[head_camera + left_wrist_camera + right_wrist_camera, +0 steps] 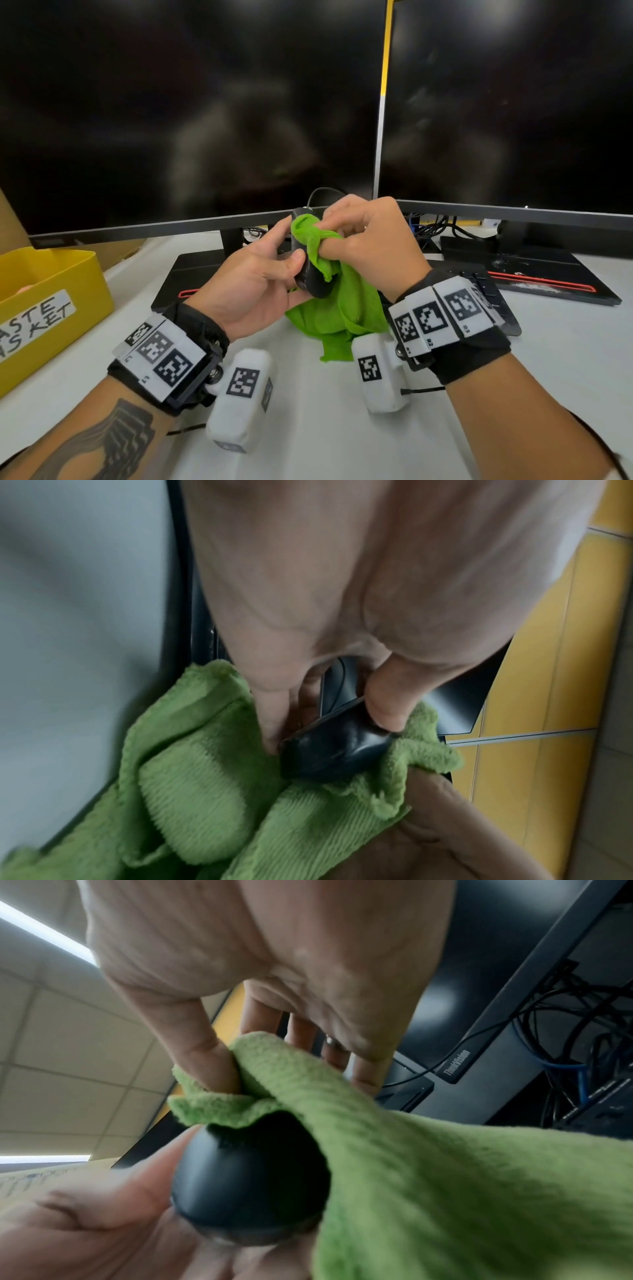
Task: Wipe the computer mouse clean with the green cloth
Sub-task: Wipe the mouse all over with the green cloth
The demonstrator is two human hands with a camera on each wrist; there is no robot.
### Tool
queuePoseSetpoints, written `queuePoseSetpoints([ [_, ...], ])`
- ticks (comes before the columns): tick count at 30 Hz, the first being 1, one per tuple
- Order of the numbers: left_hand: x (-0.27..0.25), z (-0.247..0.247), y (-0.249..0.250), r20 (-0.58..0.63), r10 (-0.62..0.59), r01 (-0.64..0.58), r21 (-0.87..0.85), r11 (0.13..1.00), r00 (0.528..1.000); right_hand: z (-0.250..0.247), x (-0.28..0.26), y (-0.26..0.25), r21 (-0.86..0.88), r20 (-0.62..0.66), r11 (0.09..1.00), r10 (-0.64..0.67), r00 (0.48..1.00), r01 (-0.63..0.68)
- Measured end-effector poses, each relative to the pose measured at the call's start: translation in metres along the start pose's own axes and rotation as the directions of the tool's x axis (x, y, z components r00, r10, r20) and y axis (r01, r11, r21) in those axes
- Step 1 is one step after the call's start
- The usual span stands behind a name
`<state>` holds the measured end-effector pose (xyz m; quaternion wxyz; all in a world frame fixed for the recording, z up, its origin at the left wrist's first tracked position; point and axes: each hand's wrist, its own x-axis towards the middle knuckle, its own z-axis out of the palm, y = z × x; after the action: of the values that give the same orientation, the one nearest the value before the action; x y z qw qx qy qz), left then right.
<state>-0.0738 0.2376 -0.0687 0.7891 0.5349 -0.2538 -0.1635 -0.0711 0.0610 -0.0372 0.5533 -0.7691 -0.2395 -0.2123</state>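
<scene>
Presently, one black plastic computer mouse (310,281) is held clear of the one white desk surface (565,329), in front of the lower edges of two dark flat monitors (191,113), which stand side by side. The left hand (255,284) grips the mouse, thumb curled over one side and fingers wrapped behind the other; the left wrist view confirms thumb and fingers clamped on opposite flanks of the mouse (334,750). One green terry cloth (342,308) is pinched by the right hand (371,246): a fold is bunched between thumb and forefinger and pressed against the upper part of the mouse, while the rest hangs down between the two wrists, its lower edge near the desk. In the right wrist view the cloth (428,1177) drapes over the far side of the mouse (250,1185), the rounded rear of which is bare. One thin black cable (320,193) rises from the top of the mouse. Each wrist carries one black band with white coded tags. One yellow plastic bin (58,301) with a handwritten label sits at the left edge of the desk. Two black monitor bases (534,270) rest on the desk behind the hands.
</scene>
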Motion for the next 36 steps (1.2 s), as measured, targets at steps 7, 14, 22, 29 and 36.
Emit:
queuePoseSetpoints([
  [7, 0.001, -0.003, 0.001, -0.032, 0.023, -0.021, 0.058, 0.998, 0.999, -0.01, 0.003, 0.002, 0.045, -0.167, 0.981, 0.195, 0.966, -0.19],
  [14, 0.004, -0.007, -0.002, -0.241, 0.102, -0.048, 0.217, 0.975, 0.965, -0.011, 0.003, -0.003, 0.192, -0.237, 0.964, 0.229, 0.944, -0.185],
  [22, 0.005, -0.01, -0.006, -0.35, 0.255, -0.084, 0.437, 0.896, 0.901, -0.011, 0.007, 0.003, 0.307, -0.241, 0.926, 0.299, 0.923, -0.22],
  [29, 0.005, -0.009, -0.005, -0.381, 0.366, -0.129, 0.522, 0.843, 0.849, -0.01, 0.01, 0.007, 0.314, -0.294, 0.936, 0.254, 0.921, -0.158],
  [36, 0.004, -0.011, -0.007, -0.326, 0.443, -0.176, 0.604, 0.778, 0.835, -0.007, 0.005, 0.009, 0.069, -0.311, 0.991, 0.127, 0.942, -0.111],
])
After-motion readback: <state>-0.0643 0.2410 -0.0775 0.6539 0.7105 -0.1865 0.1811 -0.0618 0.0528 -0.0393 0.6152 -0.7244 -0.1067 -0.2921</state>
